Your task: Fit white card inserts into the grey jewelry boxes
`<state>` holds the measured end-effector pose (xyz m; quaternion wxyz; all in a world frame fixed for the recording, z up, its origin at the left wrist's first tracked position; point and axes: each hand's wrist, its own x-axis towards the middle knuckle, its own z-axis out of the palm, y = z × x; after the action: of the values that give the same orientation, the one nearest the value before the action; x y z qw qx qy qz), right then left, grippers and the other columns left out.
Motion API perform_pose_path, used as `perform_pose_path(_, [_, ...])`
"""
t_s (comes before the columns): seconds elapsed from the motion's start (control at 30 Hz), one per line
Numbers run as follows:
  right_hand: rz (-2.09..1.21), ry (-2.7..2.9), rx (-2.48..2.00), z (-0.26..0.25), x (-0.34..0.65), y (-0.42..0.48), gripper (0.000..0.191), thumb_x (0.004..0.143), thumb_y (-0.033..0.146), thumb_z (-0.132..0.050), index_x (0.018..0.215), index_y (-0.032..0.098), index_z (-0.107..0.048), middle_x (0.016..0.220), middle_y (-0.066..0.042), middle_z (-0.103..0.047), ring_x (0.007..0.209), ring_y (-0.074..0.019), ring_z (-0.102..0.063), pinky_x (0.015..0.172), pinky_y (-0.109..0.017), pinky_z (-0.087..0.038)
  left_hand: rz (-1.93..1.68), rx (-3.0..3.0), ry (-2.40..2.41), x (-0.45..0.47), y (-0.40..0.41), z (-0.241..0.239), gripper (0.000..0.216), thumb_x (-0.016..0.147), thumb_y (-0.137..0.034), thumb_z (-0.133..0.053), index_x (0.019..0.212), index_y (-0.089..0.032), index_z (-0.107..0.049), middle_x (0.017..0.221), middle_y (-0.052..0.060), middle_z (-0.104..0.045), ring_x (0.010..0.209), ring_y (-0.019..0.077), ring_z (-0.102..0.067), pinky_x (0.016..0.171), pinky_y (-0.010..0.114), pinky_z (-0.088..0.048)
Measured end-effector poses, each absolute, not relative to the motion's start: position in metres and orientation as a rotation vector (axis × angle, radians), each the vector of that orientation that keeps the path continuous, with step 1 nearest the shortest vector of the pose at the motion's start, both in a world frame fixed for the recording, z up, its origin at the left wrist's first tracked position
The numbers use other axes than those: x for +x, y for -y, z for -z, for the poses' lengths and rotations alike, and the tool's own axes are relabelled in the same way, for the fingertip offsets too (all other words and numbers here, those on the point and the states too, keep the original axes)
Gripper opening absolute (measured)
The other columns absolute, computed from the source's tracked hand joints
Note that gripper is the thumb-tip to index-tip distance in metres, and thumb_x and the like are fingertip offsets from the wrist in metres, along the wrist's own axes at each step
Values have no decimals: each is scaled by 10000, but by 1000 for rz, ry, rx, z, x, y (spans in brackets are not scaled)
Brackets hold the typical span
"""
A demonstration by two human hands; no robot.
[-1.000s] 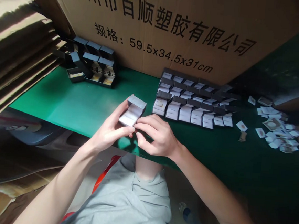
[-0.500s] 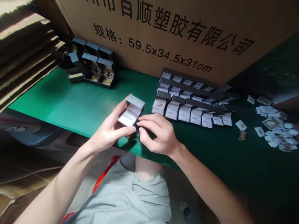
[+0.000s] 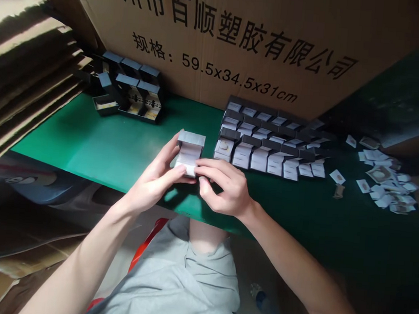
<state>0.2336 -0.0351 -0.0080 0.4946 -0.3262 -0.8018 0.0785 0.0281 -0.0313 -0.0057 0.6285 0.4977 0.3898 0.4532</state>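
Your left hand [image 3: 155, 183] is closed around the small grey hinged box [image 3: 189, 150], fingers up its left side and the thumb pressed on its front edge. You hold it just above the near edge of the green bench [image 3: 105, 144], lid raised and white lining facing you. Your right hand [image 3: 225, 193] meets the box from its right. The index finger lies along the front edge and the other fingers curl under, gripping that front corner. Whether anything small sits between those fingertips I cannot tell.

Just right of the box and a little behind it, a block of dark open boxes with white inserts [image 3: 268, 142] lies in tight rows on the bench. It is near your right knuckles but not touching them. Well to the right of the box, beyond that block, loose white cards [image 3: 382, 178] are scattered. Behind the box and to its left, well apart, stands a cluster of dark open boxes [image 3: 131, 93], some holding pale contents. Far left of the box lies a stack of flattened corrugated cardboard [image 3: 27, 79].

Behind the box, along the back of the bench, rises a large brown cardboard carton [image 3: 240, 43]. Its black print reads "市百顺塑胶有限公司", the start of that line cut off at the top. Below it stands "规格: 59.5x34.5x31cm".
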Motion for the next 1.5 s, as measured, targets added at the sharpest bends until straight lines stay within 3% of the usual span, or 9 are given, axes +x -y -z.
perform_pose_path(0.17, [-336, 1813, -937, 8, 232, 37, 149, 975, 178, -571, 971, 188, -720, 850, -48, -776, 605, -114, -657, 571, -238, -551, -1094, 1102, -866, 28, 31, 10, 798, 891, -324, -815, 1603, -387, -461, 1474, 100, -584, 1058, 239, -745, 854, 328, -685])
perform_pose_path(0.27, [-620, 1733, -1053, 7, 228, 39, 151, 982, 261, -589, 896, 191, -693, 698, 7, -712, 530, -90, -597, 530, -204, -490, -1124, 1099, -848, 28, 31, 9, 845, 869, -290, -841, 1612, -381, -448, 1502, 97, -581, 997, 190, -745, 830, 270, -677])
perform_pose_path(0.4, [-983, 1684, -1239, 3, 224, 41, 355, 991, 424, -608, 715, 200, -618, 582, 26, -629, 504, -90, -552, 510, -207, -427, -1114, 1087, -847, 30, 32, 5, 834, 859, -293, -845, 1598, -340, -462, 1483, 109, -591, 960, 177, -743, 806, 259, -675])
perform_pose_path(0.5, [-1081, 1686, -1260, 0, 223, 41, 479, 1016, 475, -573, 623, 204, -540, 555, 21, -597, 500, -89, -517, 510, -216, -395, -1137, 1053, -874, 32, 31, 2, 787, 811, -288, -880, 1511, -307, -521, 1369, 95, -632, 935, 179, -740, 773, 269, -681])
perform_pose_path(0.73, [-1005, 1769, -1218, 3, 224, 40, 459, 1034, 425, -536, 634, 199, -546, 559, 23, -573, 523, -89, -489, 542, -232, -371, -1203, 953, -918, 33, 29, 3, 589, 824, -308, -878, 1281, -311, -507, 947, -50, -661, 691, 146, -730, 491, 205, -537])
perform_pose_path(1.0, [-931, 1907, -1130, 5, 222, 40, 488, 1022, 425, -537, 593, 202, -466, 544, 53, -424, 532, -79, -376, 545, -248, -307, -1242, 997, -910, 34, 31, 4, 572, 800, -296, -898, 1204, -310, -493, 873, -53, -631, 617, 115, -640, 429, 218, -471])
perform_pose_path(1.27, [-881, 1916, -1104, 7, 222, 40, 482, 1033, 408, -543, 601, 197, -505, 555, 51, -426, 532, -81, -384, 555, -249, -311, -1250, 945, -948, 36, 29, 0, 512, 845, -434, -863, 1148, -290, -477, 935, -32, -624, 620, 118, -678, 427, 203, -462])
perform_pose_path(1.5, [-896, 1940, -1067, 10, 223, 40, 446, 1024, 374, -569, 619, 195, -518, 568, 54, -461, 542, -80, -391, 572, -253, -301, -1277, 961, -1030, 34, 30, 4, 416, 871, -291, -824, 1125, -272, -495, 904, -53, -610, 550, 99, -674, 359, 182, -374])
